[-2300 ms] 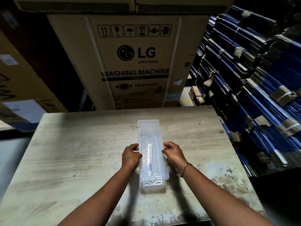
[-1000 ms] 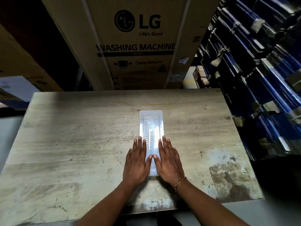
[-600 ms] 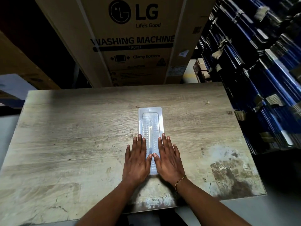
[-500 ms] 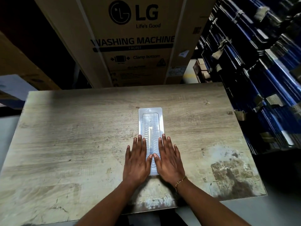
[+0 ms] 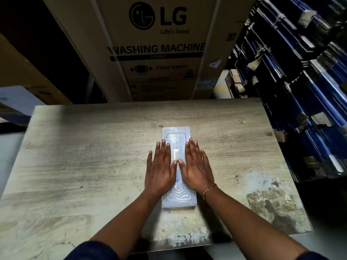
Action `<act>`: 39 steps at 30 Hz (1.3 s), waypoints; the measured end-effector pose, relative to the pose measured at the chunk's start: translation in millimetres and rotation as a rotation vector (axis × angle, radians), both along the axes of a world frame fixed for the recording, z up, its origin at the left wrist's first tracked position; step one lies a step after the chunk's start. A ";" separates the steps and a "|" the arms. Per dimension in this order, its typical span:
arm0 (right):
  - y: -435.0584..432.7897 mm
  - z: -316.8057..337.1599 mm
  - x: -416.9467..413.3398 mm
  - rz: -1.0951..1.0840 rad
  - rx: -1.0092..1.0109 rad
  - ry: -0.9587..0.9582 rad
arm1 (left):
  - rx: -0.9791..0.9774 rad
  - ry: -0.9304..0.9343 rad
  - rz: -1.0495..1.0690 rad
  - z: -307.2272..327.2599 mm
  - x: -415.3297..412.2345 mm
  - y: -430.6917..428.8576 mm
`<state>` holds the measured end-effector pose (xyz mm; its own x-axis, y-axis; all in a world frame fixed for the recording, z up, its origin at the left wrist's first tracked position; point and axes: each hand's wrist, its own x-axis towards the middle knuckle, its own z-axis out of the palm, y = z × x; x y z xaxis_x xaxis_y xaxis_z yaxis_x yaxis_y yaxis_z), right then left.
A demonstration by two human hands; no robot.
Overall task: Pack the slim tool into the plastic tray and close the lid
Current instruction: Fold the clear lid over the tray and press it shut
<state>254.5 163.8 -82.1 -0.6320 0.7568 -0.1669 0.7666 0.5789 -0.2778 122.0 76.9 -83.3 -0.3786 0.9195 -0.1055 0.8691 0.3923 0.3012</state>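
Observation:
A long clear plastic tray (image 5: 176, 131) lies lengthwise on the wooden table (image 5: 84, 156), its lid folded flat over it. Through the lid the slim tool (image 5: 176, 153) shows as a pale narrow strip along the middle. My left hand (image 5: 161, 169) lies flat, palm down, over the tray's left edge with fingers spread. My right hand (image 5: 195, 167), with a gold bracelet at the wrist, lies flat on the right edge. The two thumbs nearly touch above the tool. Neither hand grips anything.
A large LG washing machine carton (image 5: 157, 47) stands behind the table's far edge. Stacked blue bundles (image 5: 304, 94) crowd the right side, close to the table's edge. More cartons (image 5: 24, 72) sit at the left.
The lid, half raised 2.3 s ago, now lies flat. Both hands went from pinching the tray's sides to flat palms, and have since slid forward along the lid toward its middle.

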 end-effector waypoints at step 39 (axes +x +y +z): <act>70.6 -13.0 -35.5 0.061 0.033 -0.023 | 0.010 -0.045 -0.046 -16.1 -37.1 67.1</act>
